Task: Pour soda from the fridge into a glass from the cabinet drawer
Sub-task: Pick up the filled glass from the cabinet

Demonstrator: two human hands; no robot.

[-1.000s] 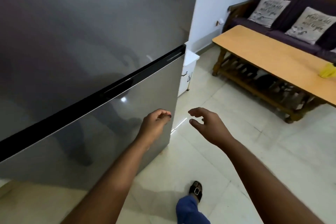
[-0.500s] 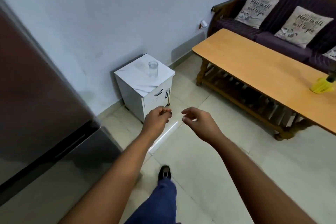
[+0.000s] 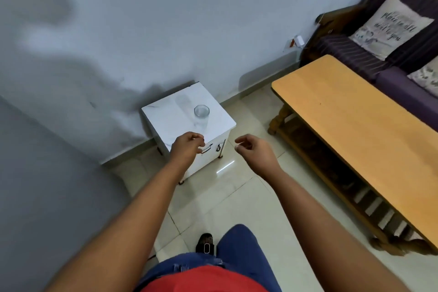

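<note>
Just beyond the left hand stood the glass on the white cabinet. Both hands (right hand too) hung loosely curled, holding nothing; a careless reach might topple the glass.

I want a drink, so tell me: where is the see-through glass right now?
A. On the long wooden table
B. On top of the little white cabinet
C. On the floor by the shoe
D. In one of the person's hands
B. The glass stands upright on the white top of the little cabinet by the wall; the left hand and the right hand both hang in front of it, loosely curled and holding nothing.
</note>
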